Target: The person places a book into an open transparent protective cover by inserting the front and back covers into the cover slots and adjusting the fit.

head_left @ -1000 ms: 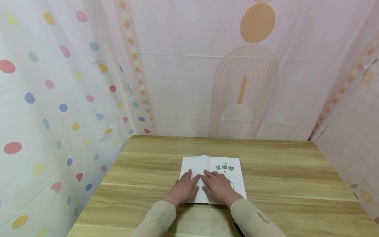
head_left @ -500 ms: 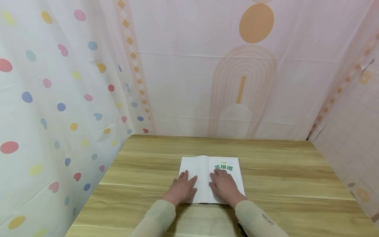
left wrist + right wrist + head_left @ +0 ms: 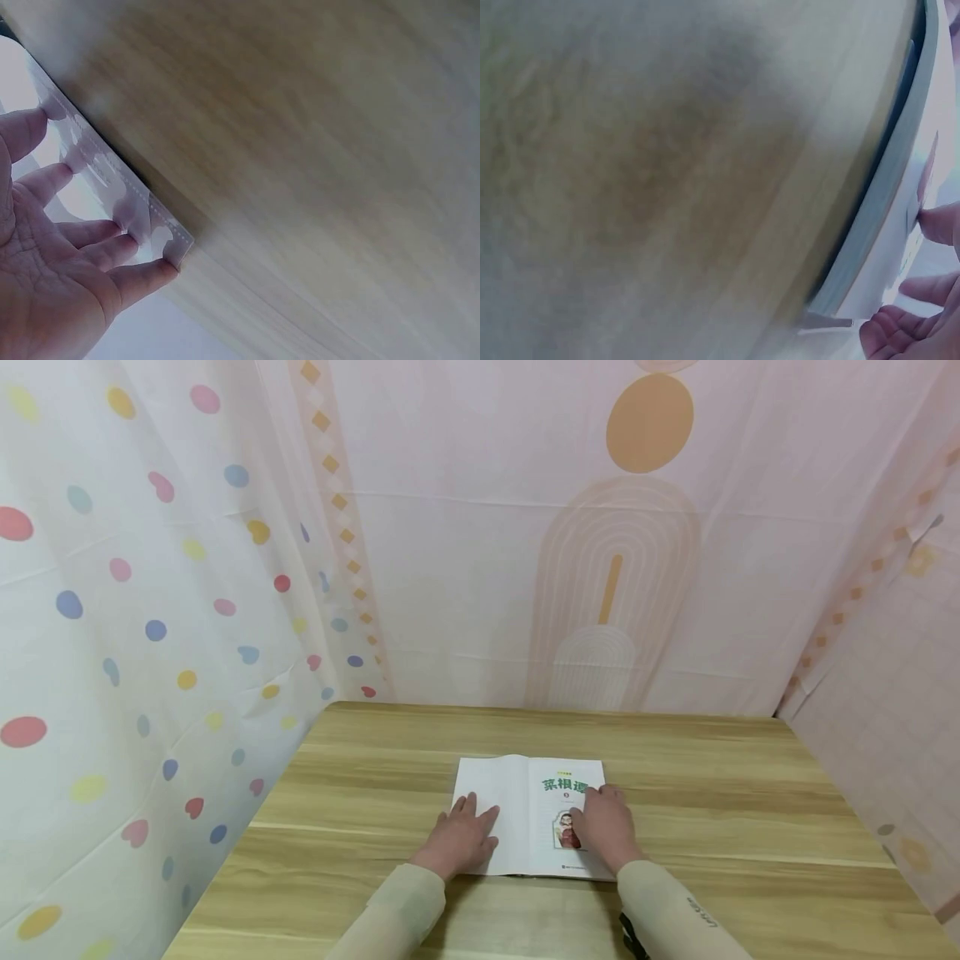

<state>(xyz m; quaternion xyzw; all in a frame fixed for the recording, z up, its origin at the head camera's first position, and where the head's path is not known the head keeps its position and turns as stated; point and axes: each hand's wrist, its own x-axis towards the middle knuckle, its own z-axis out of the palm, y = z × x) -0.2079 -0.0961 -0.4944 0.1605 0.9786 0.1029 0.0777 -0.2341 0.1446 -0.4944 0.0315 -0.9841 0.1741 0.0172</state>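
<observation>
An open book lies on the table, a plain white page on the left and a title page with green characters and a small framed figure on the right. My left hand rests on the left page, fingers spread; in the left wrist view its fingertips touch the glossy page near the outer edge. At the right page's outer edge is my right hand, laid over part of the title. Up close, its thumb meets the page while the loosely bent fingers are by the edge of the page stack.
The book lies on a wood-grain table. Behind it hangs a pale pink patterned curtain, with a dotted white curtain along the left side. Light sleeves cover both forearms.
My right hand has slid from the book's middle across the title page to its right edge, uncovering the picture. My left hand has shifted slightly left from the fold, then stayed put.
</observation>
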